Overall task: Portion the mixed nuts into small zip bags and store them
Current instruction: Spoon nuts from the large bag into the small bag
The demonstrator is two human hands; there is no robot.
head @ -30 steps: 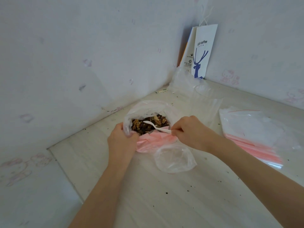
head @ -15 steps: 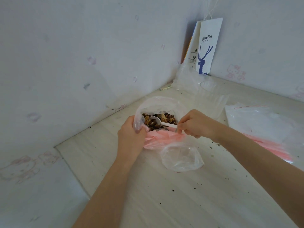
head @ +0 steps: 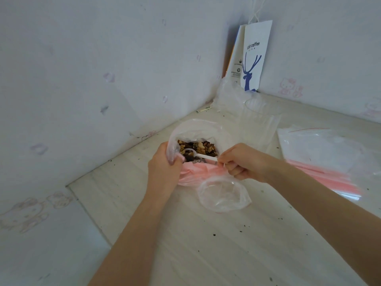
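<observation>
Left hand is closed round the left lip of the big clear nut bag, bunching the plastic and holding the mouth open; right hand is closed in a pinch on the handle end of a white plastic spoon; the spoon bowl lies on the mixed nuts inside the bag, and I cannot tell whether it is loaded.

Key relation: the spoon's long axis runs from the right hand leftward and slightly away into the nuts; the small zip bag lies on the bench just below the right hand, on the near side of the nut bag, mouth gaping and apparently empty; a pink fold of plastic sits between nuts and small bag. Judgement: the load must travel back toward the person over that fold; the right hand is the nearer and already has the tool; nothing holds the small bag's mouth, so it may collapse.

Room: bare bench toward the viewer, speckled with crumbs; bench edge well off to the left; a stack of spare zip bags to the right, apart; crumpled clear plastic and a paper coffee bag in the far corner, out of the way.
</observation>
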